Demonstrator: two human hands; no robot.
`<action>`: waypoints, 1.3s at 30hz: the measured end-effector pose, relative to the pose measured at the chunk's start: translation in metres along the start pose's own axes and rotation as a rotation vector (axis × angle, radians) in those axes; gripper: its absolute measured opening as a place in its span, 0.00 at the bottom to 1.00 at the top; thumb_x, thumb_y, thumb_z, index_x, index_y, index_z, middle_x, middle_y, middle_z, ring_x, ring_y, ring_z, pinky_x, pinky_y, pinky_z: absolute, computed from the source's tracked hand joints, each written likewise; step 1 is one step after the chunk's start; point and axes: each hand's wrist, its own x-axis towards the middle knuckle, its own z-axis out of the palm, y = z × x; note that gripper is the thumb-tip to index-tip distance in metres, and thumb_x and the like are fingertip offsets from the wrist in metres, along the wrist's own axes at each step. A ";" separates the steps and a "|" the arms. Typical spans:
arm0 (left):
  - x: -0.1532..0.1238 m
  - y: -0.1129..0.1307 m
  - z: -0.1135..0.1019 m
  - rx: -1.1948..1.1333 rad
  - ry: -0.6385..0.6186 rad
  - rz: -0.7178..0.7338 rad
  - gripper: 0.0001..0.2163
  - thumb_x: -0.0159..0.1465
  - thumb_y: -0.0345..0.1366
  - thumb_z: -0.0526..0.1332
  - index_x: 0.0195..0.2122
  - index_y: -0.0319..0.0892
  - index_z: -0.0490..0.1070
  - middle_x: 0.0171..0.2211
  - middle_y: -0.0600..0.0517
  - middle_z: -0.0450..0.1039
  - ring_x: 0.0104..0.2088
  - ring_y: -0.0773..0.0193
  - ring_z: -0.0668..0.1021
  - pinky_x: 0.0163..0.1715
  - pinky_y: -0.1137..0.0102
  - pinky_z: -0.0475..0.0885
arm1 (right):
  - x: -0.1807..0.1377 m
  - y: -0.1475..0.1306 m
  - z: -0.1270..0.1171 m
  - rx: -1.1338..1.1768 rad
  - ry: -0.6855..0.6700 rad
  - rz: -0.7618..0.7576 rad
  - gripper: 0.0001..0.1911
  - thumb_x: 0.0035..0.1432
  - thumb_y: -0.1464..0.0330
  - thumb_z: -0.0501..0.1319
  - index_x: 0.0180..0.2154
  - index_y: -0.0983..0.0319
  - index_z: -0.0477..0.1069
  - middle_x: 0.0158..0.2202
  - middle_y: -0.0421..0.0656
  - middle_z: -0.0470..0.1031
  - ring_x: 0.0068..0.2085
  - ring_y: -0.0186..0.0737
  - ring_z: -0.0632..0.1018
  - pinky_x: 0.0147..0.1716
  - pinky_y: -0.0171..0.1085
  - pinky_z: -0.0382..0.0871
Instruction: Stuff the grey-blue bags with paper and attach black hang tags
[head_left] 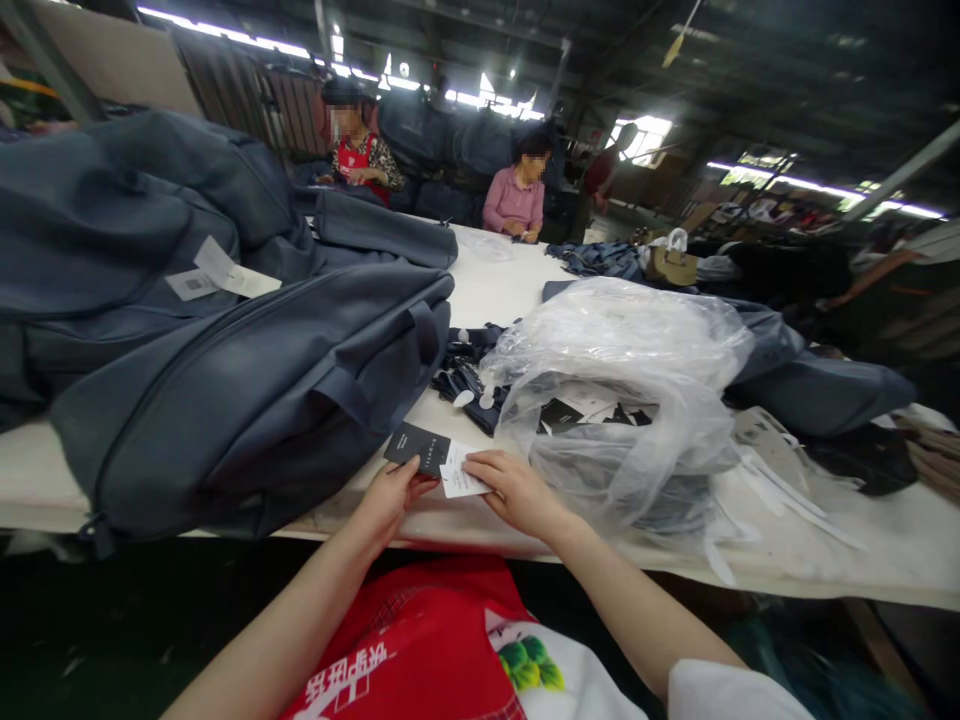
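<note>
Left hand (401, 488) — grip narrow, pinching a black tag (412, 446) by its lower edge. Right hand (519, 490) — grip narrow too, holding a white tag (457, 480) that overlaps the black tag. I see both over the near part of the surface (491, 285), between a dark blue bag (277, 385) and a cloudy plastic bag (622, 325).

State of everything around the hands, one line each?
Left hand: pinching the black tag
Right hand: holding the white tag
Black tag: held, partly overlapped by the white tag
White tag: held, print side showing
Clear plastic bag: open, cards inside
Navy bag: lying on table, zipper looks closed
</note>
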 end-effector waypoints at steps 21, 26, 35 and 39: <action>-0.015 0.036 0.018 1.391 -0.204 0.798 0.25 0.57 0.37 0.61 0.58 0.43 0.66 0.65 0.42 0.56 0.64 0.48 0.60 0.63 0.56 0.55 | -0.017 0.006 0.011 0.271 0.135 0.227 0.16 0.61 0.76 0.54 0.46 0.59 0.75 0.45 0.44 0.79 0.46 0.40 0.78 0.49 0.40 0.70; 0.020 0.023 0.022 1.059 -0.385 0.446 0.09 0.56 0.37 0.60 0.36 0.43 0.77 0.50 0.43 0.74 0.53 0.48 0.72 0.59 0.54 0.60 | -0.017 0.003 0.010 0.462 0.160 0.348 0.12 0.63 0.70 0.54 0.43 0.60 0.76 0.40 0.43 0.80 0.41 0.39 0.79 0.44 0.38 0.71; 0.036 -0.012 0.022 0.668 -0.249 0.075 0.23 0.59 0.56 0.49 0.30 0.39 0.69 0.29 0.44 0.77 0.29 0.57 0.79 0.33 0.63 0.73 | -0.022 0.019 0.031 0.668 -0.001 0.650 0.13 0.56 0.68 0.60 0.43 0.63 0.74 0.39 0.42 0.78 0.40 0.40 0.76 0.43 0.38 0.68; 0.035 -0.016 0.016 0.584 -0.269 0.008 0.21 0.52 0.51 0.60 0.37 0.37 0.71 0.26 0.48 0.76 0.27 0.61 0.77 0.30 0.68 0.70 | -0.024 0.021 0.040 0.734 0.002 0.687 0.13 0.56 0.68 0.59 0.43 0.64 0.73 0.38 0.43 0.78 0.38 0.39 0.76 0.40 0.36 0.68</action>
